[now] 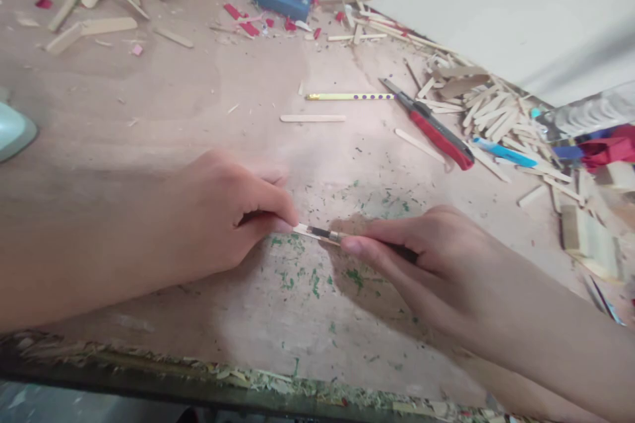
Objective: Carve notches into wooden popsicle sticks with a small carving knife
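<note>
Between the thumb and fingers of my left hand (248, 211) is the end of a pale craft stick (301, 229), held low over the table. My right hand (421, 258) pinches a slim pen-shaped tool, which looks like a craft knife (334, 236), with a silver collar and a dark narrow tip. That tip lies along the stick, pointing toward my left fingers. The stick's right end runs up to my right fingertips. Most of the tool's handle is hidden inside my right hand.
Beyond my hands lie a loose craft stick (312, 119), a dotted pencil (347, 97) and a red-and-black utility knife (436, 132). Stick pieces (496, 112) heap along the wall at right, near a wooden block (590, 244). Green shavings (315, 281) speckle the table (173, 99). A blue block (282, 1) stands behind.
</note>
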Demonstrator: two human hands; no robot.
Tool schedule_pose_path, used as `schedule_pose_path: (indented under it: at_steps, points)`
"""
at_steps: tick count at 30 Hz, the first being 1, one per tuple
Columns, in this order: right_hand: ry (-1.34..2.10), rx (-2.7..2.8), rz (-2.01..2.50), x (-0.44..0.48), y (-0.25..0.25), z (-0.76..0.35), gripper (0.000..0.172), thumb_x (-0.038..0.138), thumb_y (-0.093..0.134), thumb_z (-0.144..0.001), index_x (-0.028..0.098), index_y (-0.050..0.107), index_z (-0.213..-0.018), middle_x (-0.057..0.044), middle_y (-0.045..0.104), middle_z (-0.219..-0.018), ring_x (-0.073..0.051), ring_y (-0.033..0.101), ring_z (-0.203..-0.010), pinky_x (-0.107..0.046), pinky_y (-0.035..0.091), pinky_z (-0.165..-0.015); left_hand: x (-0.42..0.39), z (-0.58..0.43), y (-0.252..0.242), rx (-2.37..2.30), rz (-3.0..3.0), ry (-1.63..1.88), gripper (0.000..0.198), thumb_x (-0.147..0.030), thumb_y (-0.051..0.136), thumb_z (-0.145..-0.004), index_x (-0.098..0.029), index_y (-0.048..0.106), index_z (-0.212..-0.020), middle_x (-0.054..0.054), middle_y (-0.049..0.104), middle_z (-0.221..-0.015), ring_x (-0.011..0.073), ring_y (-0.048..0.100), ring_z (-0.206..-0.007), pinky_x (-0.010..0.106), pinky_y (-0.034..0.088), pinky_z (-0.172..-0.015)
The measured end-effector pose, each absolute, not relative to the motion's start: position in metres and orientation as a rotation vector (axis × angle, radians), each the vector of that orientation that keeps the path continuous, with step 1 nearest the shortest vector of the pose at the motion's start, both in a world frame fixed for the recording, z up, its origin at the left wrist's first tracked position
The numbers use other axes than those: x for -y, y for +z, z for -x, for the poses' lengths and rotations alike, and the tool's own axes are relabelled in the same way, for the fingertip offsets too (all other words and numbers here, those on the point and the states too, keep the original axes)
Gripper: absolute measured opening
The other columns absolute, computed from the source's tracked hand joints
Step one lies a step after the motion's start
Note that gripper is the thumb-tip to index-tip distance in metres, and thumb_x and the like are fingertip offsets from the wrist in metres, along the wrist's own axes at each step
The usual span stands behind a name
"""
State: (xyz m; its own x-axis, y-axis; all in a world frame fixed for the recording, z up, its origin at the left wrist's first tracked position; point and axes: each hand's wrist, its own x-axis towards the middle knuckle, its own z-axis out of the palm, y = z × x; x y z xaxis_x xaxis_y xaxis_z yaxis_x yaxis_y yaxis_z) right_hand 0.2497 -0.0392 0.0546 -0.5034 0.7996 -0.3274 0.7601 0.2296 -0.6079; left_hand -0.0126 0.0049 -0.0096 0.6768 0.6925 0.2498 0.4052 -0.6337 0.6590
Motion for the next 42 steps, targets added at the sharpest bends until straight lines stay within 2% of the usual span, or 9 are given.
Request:
schedule_pose_path:
  at_steps: [5, 9, 13, 17, 26, 31, 36, 39, 42]
  points:
    - [1.224, 2.356, 1.586, 0.041, 0.053, -0.249, 0.049, 0.046, 0.049, -0.112, 0.02, 0.053, -0.07, 0.006, 0.037, -0.056, -0.008, 0.03, -0.051, -0.023, 0.023, -0.045, -0.006, 0.012, -0.014, -0.836, -2.293, 0.688, 0.031, -0.014, 0.06, -0.098, -0.03, 0.085, -0.09, -0.005, 0.065, -0.071, 0.0099, 0.05, -0.057, 0.027, 0.035, -0.059]
    - [1.1, 2.379, 1.685, 0.047, 0.052, -0.247, 0.052, 0.048, 0.046, -0.112, 0.02, 0.059, -0.07, 0.006, 0.037, -0.053, -0.008, 0.031, -0.049, -0.024, 0.023, -0.045, -0.007, 0.011, -0.014, -0.814, -2.294, 0.736, 0.03, -0.016, 0.06, -0.098, -0.028, 0.085, -0.087, -0.004, 0.063, -0.068, 0.01, 0.048, -0.056, 0.028, 0.037, -0.06]
    - [0.728, 2.531, 1.617, 0.057, 0.051, -0.247, 0.046, 0.041, 0.049, -0.112, 0.02, 0.063, -0.074, 0.006, 0.04, -0.051, -0.009, 0.031, -0.047, -0.029, 0.022, -0.049, -0.008, 0.011, -0.011, -0.759, -2.32, 0.74, 0.027, -0.02, 0.06, -0.098, -0.028, 0.084, -0.087, -0.005, 0.062, -0.066, 0.0113, 0.051, -0.058, 0.029, 0.037, -0.059]
    - [0.336, 2.71, 1.463, 0.063, 0.049, -0.247, 0.04, 0.035, 0.05, -0.111, 0.02, 0.061, -0.076, 0.005, 0.046, -0.056, -0.011, 0.029, -0.049, -0.034, 0.019, -0.053, -0.005, 0.011, -0.012, -0.818, -2.304, 0.755, 0.032, -0.011, 0.058, -0.099, -0.026, 0.084, -0.089, -0.006, 0.065, -0.074, 0.0092, 0.049, -0.06, 0.028, 0.037, -0.061]
    - [1.125, 2.368, 1.741, 0.048, 0.05, -0.243, 0.054, 0.051, 0.045, -0.111, 0.021, 0.051, -0.066, 0.006, 0.033, -0.054, -0.008, 0.031, -0.049, -0.025, 0.024, -0.045, -0.004, 0.01, -0.014, -0.875, -2.205, 0.698, 0.023, -0.016, 0.068, -0.095, -0.029, 0.086, -0.087, -0.006, 0.056, -0.066, 0.0095, 0.045, -0.058, 0.027, 0.035, -0.065]
    - [0.753, 2.53, 1.619, 0.052, 0.049, -0.247, 0.047, 0.042, 0.05, -0.112, 0.021, 0.061, -0.072, 0.008, 0.036, -0.051, -0.008, 0.027, -0.046, -0.029, 0.021, -0.046, -0.005, 0.01, -0.014, -0.848, -2.213, 0.7, 0.025, -0.016, 0.066, -0.096, -0.028, 0.087, -0.088, -0.006, 0.054, -0.065, 0.0088, 0.045, -0.057, 0.025, 0.034, -0.064]
    - [0.404, 2.714, 1.427, 0.054, 0.049, -0.251, 0.042, 0.039, 0.051, -0.114, 0.021, 0.059, -0.077, 0.007, 0.045, -0.055, -0.009, 0.029, -0.048, -0.033, 0.019, -0.051, -0.006, 0.011, -0.014, -0.869, -2.236, 0.658, 0.026, -0.014, 0.066, -0.097, -0.028, 0.087, -0.089, -0.006, 0.058, -0.069, 0.0081, 0.048, -0.058, 0.024, 0.034, -0.063]
    - [0.545, 2.637, 1.486, 0.052, 0.047, -0.251, 0.044, 0.04, 0.051, -0.114, 0.021, 0.06, -0.076, 0.008, 0.035, -0.053, -0.008, 0.025, -0.046, -0.031, 0.019, -0.048, -0.005, 0.01, -0.013, -0.831, -2.27, 0.684, 0.026, -0.012, 0.066, -0.099, -0.027, 0.087, -0.092, -0.007, 0.058, -0.069, 0.0062, 0.05, -0.061, 0.022, 0.034, -0.065]
    - [0.918, 2.471, 1.611, 0.049, 0.045, -0.251, 0.049, 0.045, 0.049, -0.114, 0.02, 0.06, -0.073, 0.007, 0.037, -0.053, -0.007, 0.033, -0.045, -0.026, 0.024, -0.044, -0.005, 0.01, -0.013, -0.835, -2.27, 0.708, 0.028, -0.013, 0.066, -0.099, -0.029, 0.087, -0.09, -0.008, 0.059, -0.068, 0.0065, 0.05, -0.058, 0.022, 0.034, -0.062]
